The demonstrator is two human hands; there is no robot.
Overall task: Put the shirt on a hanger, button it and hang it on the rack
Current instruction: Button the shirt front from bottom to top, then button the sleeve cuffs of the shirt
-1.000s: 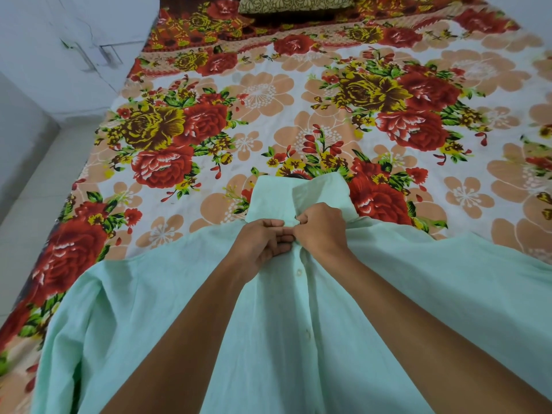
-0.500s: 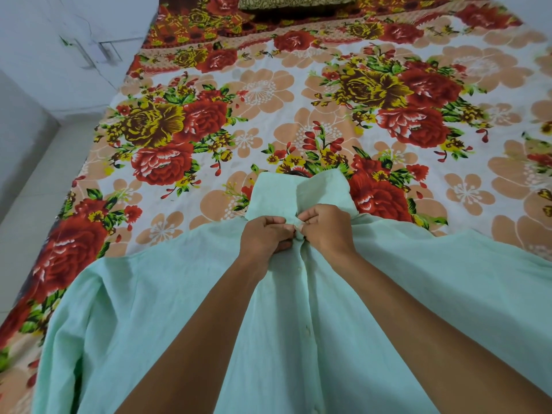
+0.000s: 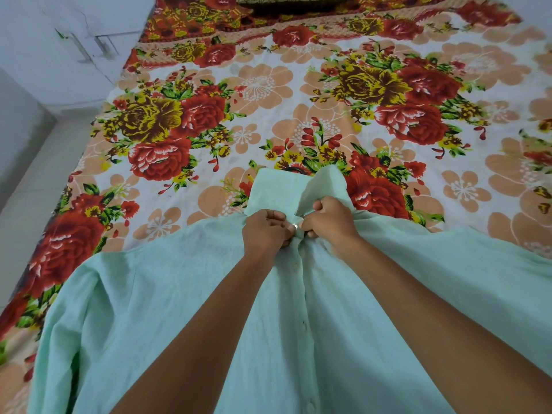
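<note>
step: buttoning at collar | left hand [image 3: 265, 231] and right hand [image 3: 327, 221] pinch the shirt [image 3: 179, 294] placket closed between them | buttons below hands look fastened | hanger hook [image 3: 295, 169] peeks beyond collar | left: hanging; rack unseen

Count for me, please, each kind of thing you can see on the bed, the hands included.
Shirt, mint green: 1
Hands, left hand and right hand, both pinching the shirt front below the collar: 2
Hanger, only a dark hook showing at the collar: 1
Pillow: 1
Total: 5
</note>
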